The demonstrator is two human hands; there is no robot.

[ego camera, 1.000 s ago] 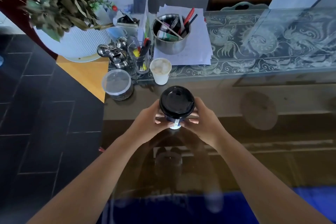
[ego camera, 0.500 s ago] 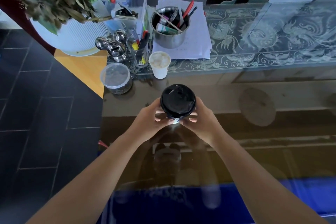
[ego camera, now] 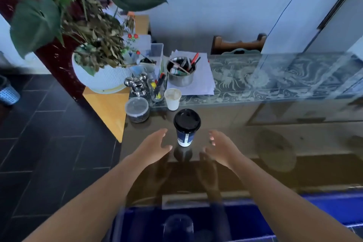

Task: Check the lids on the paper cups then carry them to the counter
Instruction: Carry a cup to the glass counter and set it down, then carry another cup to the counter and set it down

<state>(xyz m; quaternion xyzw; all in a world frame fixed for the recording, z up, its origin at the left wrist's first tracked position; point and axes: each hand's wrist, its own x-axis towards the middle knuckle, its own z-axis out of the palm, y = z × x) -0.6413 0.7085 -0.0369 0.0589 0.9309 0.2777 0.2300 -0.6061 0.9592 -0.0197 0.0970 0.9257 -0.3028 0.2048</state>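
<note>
A blue paper cup [ego camera: 185, 137] with a black lid [ego camera: 187, 120] stands upright on the glass counter [ego camera: 245, 139]. My left hand [ego camera: 154, 146] hovers just left of it and my right hand [ego camera: 221, 148] just right of it. Both hands have straight, spread fingers, hold nothing and are apart from the cup. Behind it stands a small white paper cup [ego camera: 172, 98] without a lid, filled with a pale frothy drink.
A lidded clear tub [ego camera: 137, 109], a shiny metal figure [ego camera: 136, 84], a glass of pens [ego camera: 158, 88], a steel pot of pens [ego camera: 181, 73] on papers and a potted plant [ego camera: 98, 61] crowd the counter's back left. Dark tiled floor lies to the left.
Both hands let go of the lidded cup and drew back to either side of it. The cup now stands alone on the counter, and the camera tilted up.
</note>
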